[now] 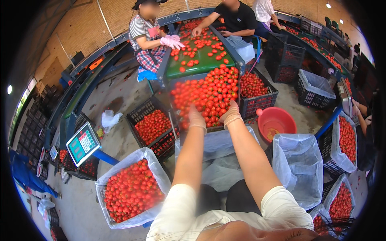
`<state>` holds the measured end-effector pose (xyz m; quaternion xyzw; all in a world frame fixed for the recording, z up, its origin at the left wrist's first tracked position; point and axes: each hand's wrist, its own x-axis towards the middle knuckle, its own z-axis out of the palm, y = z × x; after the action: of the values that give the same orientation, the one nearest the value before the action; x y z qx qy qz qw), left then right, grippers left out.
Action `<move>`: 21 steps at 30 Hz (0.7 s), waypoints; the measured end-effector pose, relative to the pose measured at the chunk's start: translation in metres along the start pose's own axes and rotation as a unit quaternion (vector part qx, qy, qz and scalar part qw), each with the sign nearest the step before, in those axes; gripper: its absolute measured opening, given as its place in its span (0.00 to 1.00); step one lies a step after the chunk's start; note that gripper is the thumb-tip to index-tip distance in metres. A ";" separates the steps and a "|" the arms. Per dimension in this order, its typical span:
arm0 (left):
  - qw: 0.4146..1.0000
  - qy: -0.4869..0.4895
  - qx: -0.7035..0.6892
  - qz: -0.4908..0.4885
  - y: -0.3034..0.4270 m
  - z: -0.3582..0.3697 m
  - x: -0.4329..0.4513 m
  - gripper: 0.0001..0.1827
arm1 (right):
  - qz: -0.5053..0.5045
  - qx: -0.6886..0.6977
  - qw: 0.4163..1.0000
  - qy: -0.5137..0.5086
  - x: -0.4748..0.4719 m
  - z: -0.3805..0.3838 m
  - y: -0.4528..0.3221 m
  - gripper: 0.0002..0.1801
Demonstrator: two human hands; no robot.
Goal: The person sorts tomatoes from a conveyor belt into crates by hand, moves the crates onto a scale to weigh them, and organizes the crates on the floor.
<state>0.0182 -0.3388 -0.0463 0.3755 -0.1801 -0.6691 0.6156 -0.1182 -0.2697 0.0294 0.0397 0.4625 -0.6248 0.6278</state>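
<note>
Many red cherry tomatoes (pixel 217 87) lie heaped in a tray (pixel 238 113) at the near end of a green conveyor belt (pixel 205 64). At the heap's lower left edge is my left hand (pixel 196 118), in a thin translucent glove, touching tomatoes. My right hand (pixel 230 116), gloved likewise, sits at the lower right of the heap with its thumb upward. Tomatoes hide most of the fingers of both hands, so any grip is unclear. Below my forearms stands a crate lined with white plastic film (pixel 221 168).
A film-lined crate of tomatoes (pixel 132 189) stands at left beside a scale display (pixel 83 144). Black crates of tomatoes (pixel 152 126) flank the belt. At right are a red basin (pixel 277 123) and another lined crate (pixel 298 168). Two co-workers' hands (pixel 172 41) reach over the belt.
</note>
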 end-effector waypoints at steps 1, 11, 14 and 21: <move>0.998 -0.034 -0.044 0.002 -0.003 0.015 -0.008 0.33 | -0.015 0.002 1.000 -0.008 0.016 -0.008 -0.009 0.38; 0.986 -0.102 -0.130 0.006 -0.016 0.000 0.029 0.41 | -0.002 0.077 0.997 -0.029 0.002 0.006 0.016 0.43; 0.980 -0.093 -0.168 -0.052 -0.049 0.031 0.024 0.41 | -0.013 0.122 0.992 0.013 0.010 -0.018 -0.003 0.48; 0.993 -0.037 -0.102 0.042 -0.009 -0.007 0.058 0.39 | 0.058 0.068 0.996 0.014 -0.016 0.035 0.018 0.53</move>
<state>0.0197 -0.3909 -0.0733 0.2779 -0.1494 -0.6712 0.6707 -0.0818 -0.2761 0.0501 0.1178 0.4248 -0.6164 0.6525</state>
